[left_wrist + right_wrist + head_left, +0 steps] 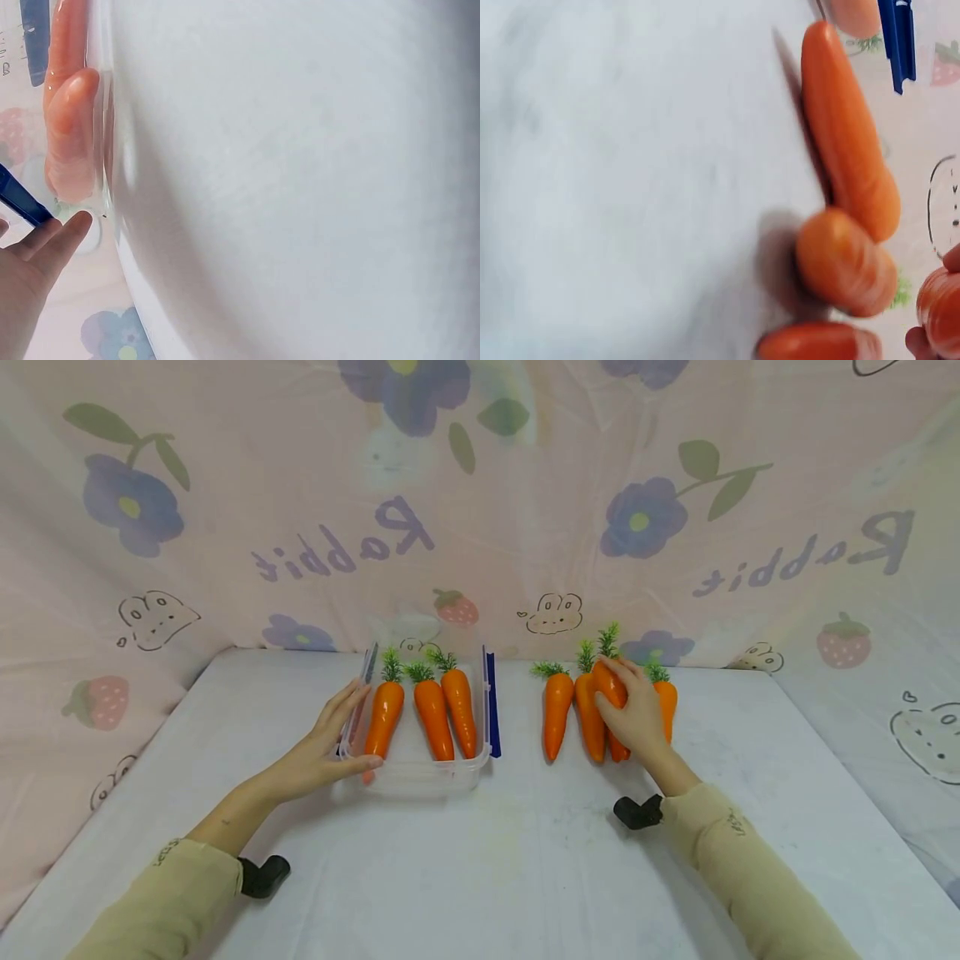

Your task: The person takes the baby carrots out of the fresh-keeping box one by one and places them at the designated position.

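Note:
A clear plastic box (427,770) with blue latches holds three orange toy carrots (432,720) with green tops. My left hand (318,756) rests against the box's left side, fingers fairly straight, thumb at the front left corner. In the left wrist view its fingertips are close to a blue latch (21,196). My right hand (637,714) grips a carrot (609,685) between thumb and fingers, over the row of carrots right of the box. That carrot (943,311) appears at the right wrist view's edge, partly hidden by the fingers.
Several carrots lie on the white table (480,877), including one (557,717) nearest the box and one (667,700) partly behind my right hand. A blue latch (492,706) hangs out along the box's right side. A printed curtain (480,527) stands behind.

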